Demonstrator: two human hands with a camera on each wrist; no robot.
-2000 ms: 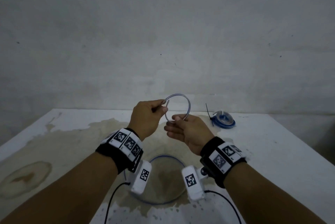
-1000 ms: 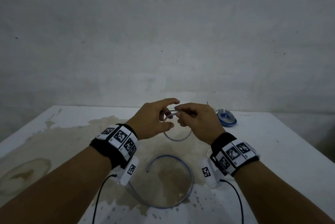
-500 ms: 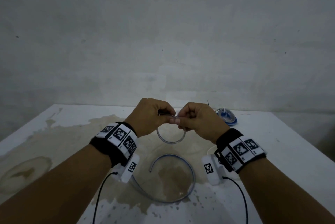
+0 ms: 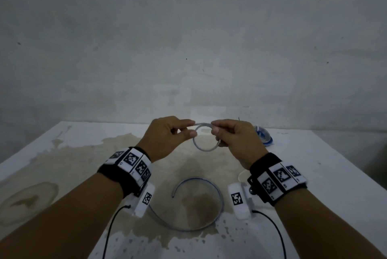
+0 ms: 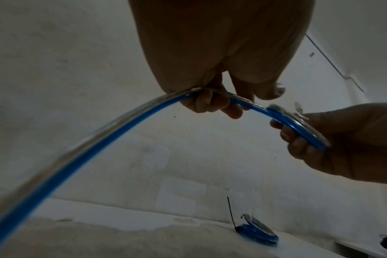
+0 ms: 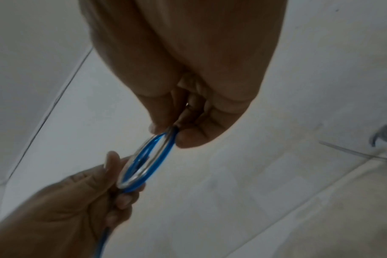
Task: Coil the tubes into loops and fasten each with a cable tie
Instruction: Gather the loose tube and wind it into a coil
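head view: a stained white desk (image 4: pixel 314 175) meets a bare grey wall (image 4: pixel 188 38). a tied blue coil (image 4: pixel 265 138) lies far right. both hands, left hand (image 4: pixel 165 141) and right hand (image 4: pixel 236 141), pinch the tube (image 4: pixel 206 148) in their fingers (image 5: pixel 210 103).

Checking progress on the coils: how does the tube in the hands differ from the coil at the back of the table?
The held tube is up in the air, pinched by the left hand and right hand; the far coil lies on the table.
The held tube trails a long loose tail over the table; the far coil is fully wound.
The far coil carries a black cable tie; the held one shows none.
Both are blue-tinted clear tubing.
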